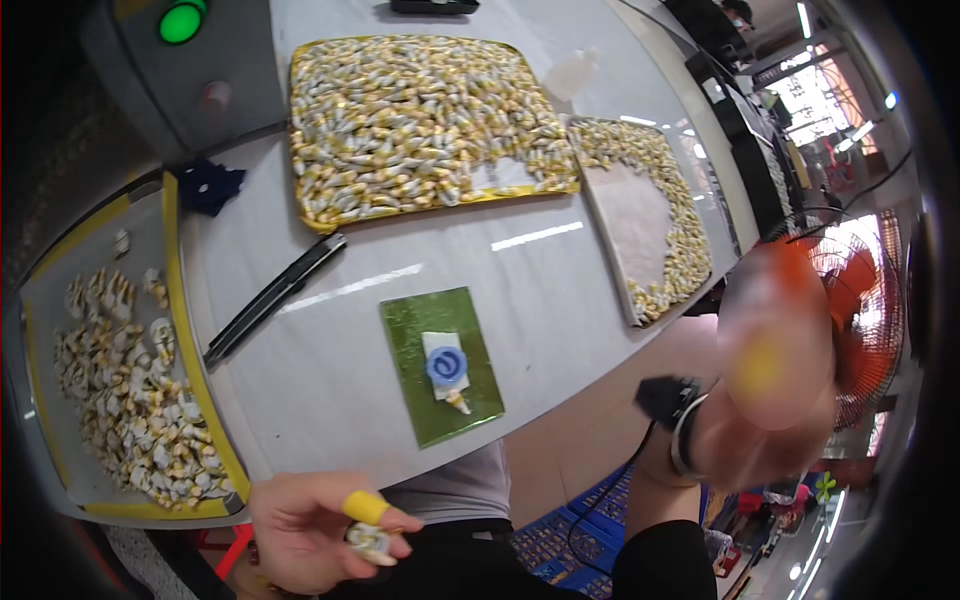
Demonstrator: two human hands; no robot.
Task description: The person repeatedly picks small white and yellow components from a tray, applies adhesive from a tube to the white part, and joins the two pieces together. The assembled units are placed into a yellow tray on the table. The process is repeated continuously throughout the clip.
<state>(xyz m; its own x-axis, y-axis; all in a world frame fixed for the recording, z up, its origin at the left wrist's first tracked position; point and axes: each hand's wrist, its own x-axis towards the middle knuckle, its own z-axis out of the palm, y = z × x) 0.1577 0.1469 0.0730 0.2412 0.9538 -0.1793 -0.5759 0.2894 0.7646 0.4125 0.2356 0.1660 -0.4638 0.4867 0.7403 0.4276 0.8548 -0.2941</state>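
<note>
left hand (315,530) pinches small coil (368,540) low, right hand (770,390) raised & blurred

Mat (420,400) mid-table w/ spiral piece (447,366) on it, big tray (310,215) behind, knife (272,298) left.

Your left hand (305,530) is wearing a yellow cot on one finger and pinching a small white-and-gold piece (368,540). Your right hand (775,400) is showing an orange-and-yellow blur, with a black band at its wrist.

On the pale grey table (560,290), a green mat (441,364) is carrying a white slip with a blue spiral (447,366). Left of the mat, a black bar (272,297) is lying, and a yellow-rimmed tray (190,380) is holding white-and-gold pieces. Beyond the mat, a second yellow-rimmed tray (330,222) is showing the same speckled mix. A green light (181,22) is glowing beyond that.
</note>
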